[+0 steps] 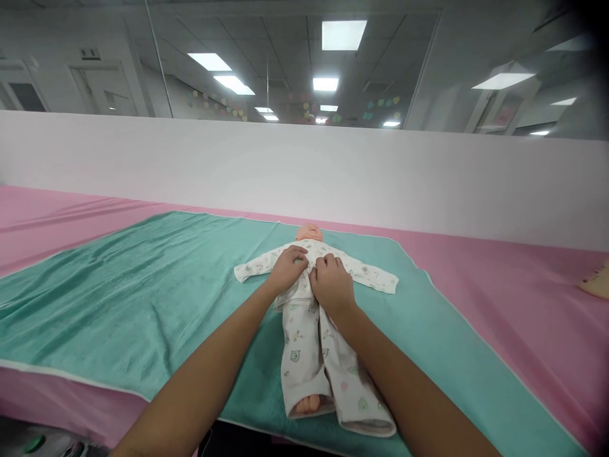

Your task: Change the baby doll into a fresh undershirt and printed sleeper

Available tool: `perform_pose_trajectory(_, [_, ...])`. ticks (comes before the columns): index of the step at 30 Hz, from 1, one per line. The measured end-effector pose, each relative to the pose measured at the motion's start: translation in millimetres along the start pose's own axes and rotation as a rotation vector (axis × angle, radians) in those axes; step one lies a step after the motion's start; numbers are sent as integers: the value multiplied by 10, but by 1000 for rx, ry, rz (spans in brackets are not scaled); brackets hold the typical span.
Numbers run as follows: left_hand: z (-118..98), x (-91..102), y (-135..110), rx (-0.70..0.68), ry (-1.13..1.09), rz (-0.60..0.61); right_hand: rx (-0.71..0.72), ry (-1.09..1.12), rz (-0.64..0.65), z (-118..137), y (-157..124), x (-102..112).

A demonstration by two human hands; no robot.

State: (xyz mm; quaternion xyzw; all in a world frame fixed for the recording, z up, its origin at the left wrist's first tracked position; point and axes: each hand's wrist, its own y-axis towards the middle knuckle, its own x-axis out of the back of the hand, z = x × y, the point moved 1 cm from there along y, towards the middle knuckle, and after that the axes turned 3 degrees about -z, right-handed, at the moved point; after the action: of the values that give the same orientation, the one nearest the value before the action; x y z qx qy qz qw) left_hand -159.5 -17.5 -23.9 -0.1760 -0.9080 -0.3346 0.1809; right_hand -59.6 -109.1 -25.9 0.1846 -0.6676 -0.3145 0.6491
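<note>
A baby doll (309, 232) lies on its back on a teal blanket (190, 279), head away from me. It wears a white printed long-sleeved top (368, 274) with both sleeves spread out sideways, and matching trousers (299, 343). Toes show at the left trouser cuff; the right cuff hides its foot. My left hand (288, 266) pinches the front of the top at the chest. Just beside it, my right hand (333, 282) has its fingers curled on the same front. Whatever fastening lies between the fingertips is hidden.
Pink cloth (514, 298) covers the surface around the blanket. Behind it stands a low white wall (304, 165) with glass (285, 63) above. A beige object (595, 280) is partly visible at the right edge. Dark items lie below the front left edge.
</note>
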Motion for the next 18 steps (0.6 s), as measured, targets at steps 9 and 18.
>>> perform_pose_trajectory(9, [24, 127, -1, -9, -63, 129, -25, -72, 58, 97, -43, 38])
perform_pose_trajectory(18, [5, 118, 6, -37, -26, 146, -111, -69, 163, 77, 19, 31])
